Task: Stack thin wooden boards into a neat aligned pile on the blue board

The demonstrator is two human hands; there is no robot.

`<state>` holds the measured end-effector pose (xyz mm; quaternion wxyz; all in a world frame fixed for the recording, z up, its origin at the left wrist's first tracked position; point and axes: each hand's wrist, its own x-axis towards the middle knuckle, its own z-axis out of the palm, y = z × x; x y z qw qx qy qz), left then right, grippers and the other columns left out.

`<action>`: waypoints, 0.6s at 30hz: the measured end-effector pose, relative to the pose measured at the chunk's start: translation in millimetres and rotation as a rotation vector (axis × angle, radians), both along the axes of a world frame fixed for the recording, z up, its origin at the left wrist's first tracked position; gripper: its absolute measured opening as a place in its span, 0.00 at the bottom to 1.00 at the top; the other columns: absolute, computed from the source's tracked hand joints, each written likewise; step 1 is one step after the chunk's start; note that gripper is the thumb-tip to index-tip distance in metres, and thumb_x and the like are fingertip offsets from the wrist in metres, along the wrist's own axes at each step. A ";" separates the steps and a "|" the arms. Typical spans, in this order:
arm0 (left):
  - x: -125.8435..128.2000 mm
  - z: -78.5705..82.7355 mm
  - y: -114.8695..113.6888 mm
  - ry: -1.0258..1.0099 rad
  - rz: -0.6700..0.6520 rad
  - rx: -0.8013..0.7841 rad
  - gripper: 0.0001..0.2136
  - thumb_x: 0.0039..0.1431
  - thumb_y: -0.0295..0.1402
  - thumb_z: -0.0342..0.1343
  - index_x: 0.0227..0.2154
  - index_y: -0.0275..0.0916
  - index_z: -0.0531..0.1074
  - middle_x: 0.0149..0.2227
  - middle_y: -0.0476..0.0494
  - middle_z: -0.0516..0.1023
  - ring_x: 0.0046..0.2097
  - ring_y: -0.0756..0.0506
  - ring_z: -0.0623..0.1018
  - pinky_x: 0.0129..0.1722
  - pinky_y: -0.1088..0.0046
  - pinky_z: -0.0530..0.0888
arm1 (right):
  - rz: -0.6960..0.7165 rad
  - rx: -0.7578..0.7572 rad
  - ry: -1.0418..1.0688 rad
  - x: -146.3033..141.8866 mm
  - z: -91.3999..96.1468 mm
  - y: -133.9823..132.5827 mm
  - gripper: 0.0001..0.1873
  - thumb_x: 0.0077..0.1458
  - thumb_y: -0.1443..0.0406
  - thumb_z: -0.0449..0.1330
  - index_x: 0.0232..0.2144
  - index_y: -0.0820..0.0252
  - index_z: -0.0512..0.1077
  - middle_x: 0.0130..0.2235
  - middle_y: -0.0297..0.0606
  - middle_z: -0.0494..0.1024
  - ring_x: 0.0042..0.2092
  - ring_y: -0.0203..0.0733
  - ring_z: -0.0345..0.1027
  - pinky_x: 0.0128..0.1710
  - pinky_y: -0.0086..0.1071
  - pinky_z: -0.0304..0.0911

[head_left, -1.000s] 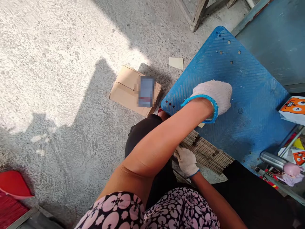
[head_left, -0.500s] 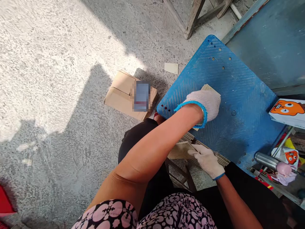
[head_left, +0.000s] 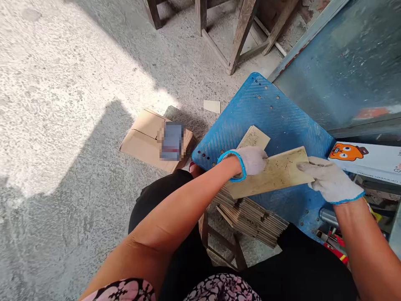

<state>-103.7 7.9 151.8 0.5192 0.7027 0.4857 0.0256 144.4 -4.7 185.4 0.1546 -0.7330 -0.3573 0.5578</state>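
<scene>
A flat, pale tan rectangular board [head_left: 278, 171] with dark specks is held tilted above the blue table, its kind hard to tell. My left hand [head_left: 254, 160], in a white glove with a blue cuff, grips the board's upper left edge. At the right end, my right hand [head_left: 332, 179], gloved alike, pinches it between thumb and fingers. Behind my left hand another speckled tan board [head_left: 256, 139] lies on the blue table [head_left: 291, 121]. Below the held board, a row of thin tan boards [head_left: 257, 221] stands packed on edge near my lap.
Flattened cardboard [head_left: 140, 142] lies on the concrete floor, with a blurred flat object [head_left: 171, 141] on top. A tan piece [head_left: 212, 106] lies beyond it. Wooden stool legs [head_left: 241, 37] stand at the back. A white box [head_left: 369, 159] and metal bottle [head_left: 328, 216] are at the right.
My right hand has moved up and right from the packed row, now holding a board end. My left hand has drawn back from the board on the table to the held board.
</scene>
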 end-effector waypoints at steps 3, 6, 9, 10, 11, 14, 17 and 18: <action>11.7 -12.9 3.3 0.029 0.056 -0.018 0.17 0.63 0.33 0.45 0.44 0.38 0.79 0.43 0.39 0.81 0.45 0.42 0.78 0.44 0.72 0.71 | -0.046 0.067 0.067 2.9 -15.8 17.6 0.18 0.34 0.60 0.73 0.29 0.60 0.76 0.21 0.30 0.71 0.17 0.28 0.56 0.13 0.24 0.46; 19.7 -29.9 7.8 0.044 0.201 -0.067 0.17 0.65 0.34 0.44 0.44 0.37 0.78 0.41 0.41 0.81 0.44 0.44 0.78 0.42 0.74 0.72 | -0.238 0.295 0.235 2.1 -42.2 29.1 0.15 0.38 0.60 0.71 0.28 0.60 0.73 0.25 0.31 0.72 0.25 0.30 0.64 0.21 0.24 0.58; 23.1 -46.1 13.5 0.061 0.331 -0.132 0.17 0.65 0.35 0.45 0.43 0.37 0.78 0.40 0.42 0.81 0.42 0.46 0.78 0.42 0.76 0.72 | -0.461 0.342 0.372 -1.5 -79.6 21.1 0.14 0.53 0.55 0.63 0.26 0.59 0.67 0.20 0.24 0.62 0.21 0.27 0.58 0.23 0.24 0.58; 24.2 -50.8 15.4 0.066 0.371 -0.161 0.17 0.65 0.35 0.45 0.44 0.36 0.78 0.40 0.42 0.81 0.42 0.46 0.78 0.41 0.76 0.72 | -0.508 0.295 0.374 -5.5 -93.6 13.2 0.17 0.56 0.52 0.60 0.26 0.58 0.65 0.19 0.24 0.61 0.20 0.27 0.58 0.23 0.25 0.59; 25.7 -55.3 17.3 0.071 0.410 -0.189 0.17 0.65 0.35 0.45 0.44 0.36 0.78 0.41 0.41 0.81 0.42 0.46 0.78 0.41 0.76 0.71 | -0.587 0.278 0.344 -11.7 -107.3 3.6 0.19 0.56 0.50 0.58 0.25 0.57 0.64 0.20 0.24 0.64 0.20 0.29 0.59 0.23 0.26 0.61; 33.3 -67.5 22.3 0.094 0.475 -0.252 0.16 0.65 0.34 0.45 0.45 0.36 0.77 0.44 0.41 0.80 0.44 0.47 0.78 0.41 0.77 0.71 | -0.604 0.217 0.383 -40.6 -142.5 -26.2 0.18 0.52 0.50 0.60 0.30 0.58 0.67 0.24 0.30 0.73 0.26 0.35 0.68 0.26 0.29 0.66; 43.5 -78.8 25.9 0.160 0.482 -0.273 0.16 0.65 0.33 0.45 0.46 0.35 0.76 0.46 0.40 0.80 0.47 0.46 0.77 0.42 0.77 0.71 | -0.640 0.305 0.423 -67.9 -162.7 -41.1 0.19 0.49 0.52 0.61 0.37 0.60 0.71 0.36 0.37 0.80 0.35 0.40 0.74 0.33 0.32 0.69; 46.7 -82.2 26.8 0.182 0.481 -0.275 0.16 0.65 0.32 0.45 0.47 0.34 0.76 0.47 0.39 0.79 0.47 0.46 0.77 0.42 0.77 0.71 | -0.646 0.323 0.430 -72.7 -166.7 -42.0 0.20 0.48 0.53 0.62 0.38 0.60 0.72 0.38 0.39 0.81 0.37 0.40 0.74 0.34 0.33 0.70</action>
